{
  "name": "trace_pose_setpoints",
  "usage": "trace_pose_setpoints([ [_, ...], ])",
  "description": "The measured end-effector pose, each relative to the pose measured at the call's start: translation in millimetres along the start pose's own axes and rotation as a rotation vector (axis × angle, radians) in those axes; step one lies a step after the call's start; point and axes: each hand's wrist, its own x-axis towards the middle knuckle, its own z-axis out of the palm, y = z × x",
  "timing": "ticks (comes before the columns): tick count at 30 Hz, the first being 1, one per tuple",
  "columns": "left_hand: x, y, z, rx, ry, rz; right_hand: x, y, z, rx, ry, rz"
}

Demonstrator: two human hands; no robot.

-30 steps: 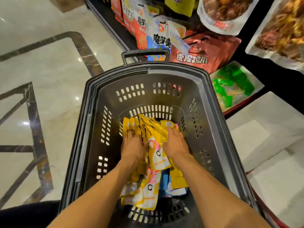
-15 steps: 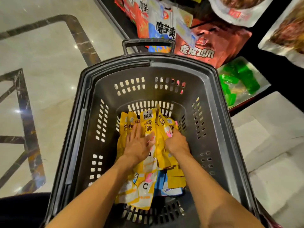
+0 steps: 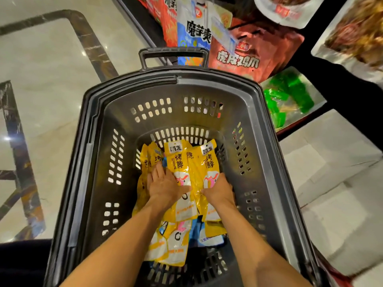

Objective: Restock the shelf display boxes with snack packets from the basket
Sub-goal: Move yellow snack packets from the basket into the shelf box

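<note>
I have one dark grey basket (image 3: 207,83) straight below me, its single handle (image 3: 173,52) on the far rim. All the yellow snack packets (image 3: 180,162) I can find are inside it, heaped on the perforated bottom. Two of them stand out at the far end of the heap with their labels fully facing me. Three more yellow tops fan out just left of those. Nearer to me about four more lie overlapping, one of them a pale blue and white packet. That makes roughly nine, but the pile overlaps too much for an exact count.

Both hands are down in the basket, one on each side of the two front packets. The left hand (image 3: 164,188) lies flat on the heap, its fingers (image 3: 158,169) straight and close together and the thumb laid across the white part of a front packet. The right hand (image 3: 219,190) grips the other front packet at its right edge, thumb on the face and fingers out of sight behind the foil.

Past the basket I count one red bag (image 3: 259,48), one blue and white bag (image 3: 194,36) beside it, and one box of green packets (image 3: 290,94). Pale marble floor (image 3: 51,79) lies to the left.
</note>
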Motion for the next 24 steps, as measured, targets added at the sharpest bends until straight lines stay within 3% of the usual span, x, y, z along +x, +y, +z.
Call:
trace_pose_setpoints([
  [13, -18, 5, -30, -0.129, 0.297, -0.022, -28, -9, -13, 0.122, 0.102, -0.079],
  [16, -33, -3, -54, -0.332, 0.234, -0.104, -51, -16, -28, 0.27, 0.084, -0.119],
  [20, -55, -17, -94, -0.89, 0.034, 0.007, -86, -27, -55, 0.54, 0.026, -0.196],
  [24, -93, -25, -137, -1.141, -0.168, 0.065, -127, -39, -84, 0.632, -0.009, -0.309],
])
